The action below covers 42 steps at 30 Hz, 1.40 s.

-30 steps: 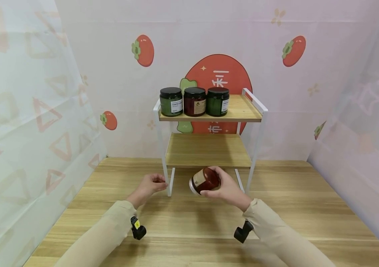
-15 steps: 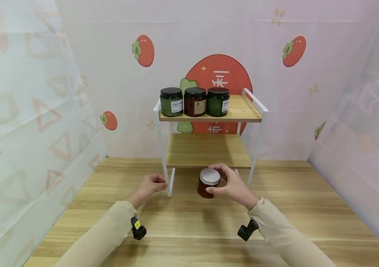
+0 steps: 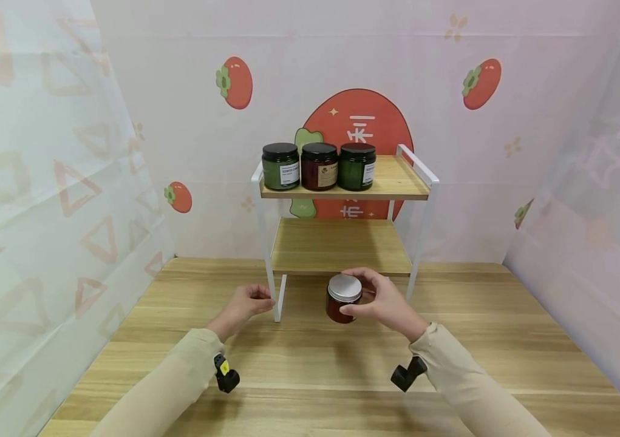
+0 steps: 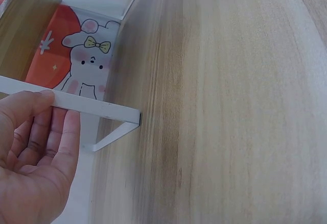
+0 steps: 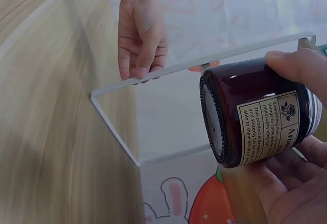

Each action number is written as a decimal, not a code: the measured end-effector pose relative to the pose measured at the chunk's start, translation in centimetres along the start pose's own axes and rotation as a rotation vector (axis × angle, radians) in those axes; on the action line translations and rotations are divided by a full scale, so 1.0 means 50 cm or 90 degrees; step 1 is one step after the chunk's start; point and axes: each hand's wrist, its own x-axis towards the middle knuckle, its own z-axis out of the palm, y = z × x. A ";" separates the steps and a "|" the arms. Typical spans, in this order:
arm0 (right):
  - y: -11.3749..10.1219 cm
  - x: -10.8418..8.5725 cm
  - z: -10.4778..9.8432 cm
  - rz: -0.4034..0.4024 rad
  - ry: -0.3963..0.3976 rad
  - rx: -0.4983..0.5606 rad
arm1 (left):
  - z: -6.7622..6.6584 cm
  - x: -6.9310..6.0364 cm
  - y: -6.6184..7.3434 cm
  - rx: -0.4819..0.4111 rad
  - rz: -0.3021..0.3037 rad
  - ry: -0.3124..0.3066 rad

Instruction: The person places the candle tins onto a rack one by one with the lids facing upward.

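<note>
My right hand [image 3: 388, 303] grips a dark red-brown glass candle jar [image 3: 340, 312] with a silver lid, thumb on one side and fingers on the other. It is held upright in front of the rack's lower opening, above the table. The right wrist view shows the jar's beige label [image 5: 268, 127] with printed text and a rose. With thumb and fingers, my left hand [image 3: 243, 308] pinches the white front left leg [image 4: 97, 106] of the small shelf rack [image 3: 342, 246], near its foot. The fingertips behind the leg are partly hidden.
On the rack's top board, at its left, stand a green jar [image 3: 280, 167], a brown jar [image 3: 319, 167] and a second green jar [image 3: 356, 167], all black-lidded. The rack stands on a wooden table [image 3: 288, 376] before a printed backdrop [image 3: 310, 48].
The jar has turned from tilted, lid down to the left, to upright with its silver lid on top. My right hand has shifted slightly right; the left has stayed on the leg.
</note>
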 end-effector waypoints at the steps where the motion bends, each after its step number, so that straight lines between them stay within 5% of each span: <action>1: -0.001 0.000 -0.001 0.003 -0.001 0.002 | 0.000 0.000 0.000 -0.002 -0.001 -0.001; 19: -0.028 0.000 -0.031 -0.001 0.010 0.040 | 0.001 -0.005 0.007 -0.017 0.001 -0.019; 31: -0.084 0.003 -0.083 -0.042 0.042 0.032 | 0.000 -0.004 0.008 -0.016 0.004 -0.022; 42: -0.139 -0.010 -0.128 -0.026 0.068 -0.014 | -0.001 -0.004 0.008 0.002 0.002 -0.015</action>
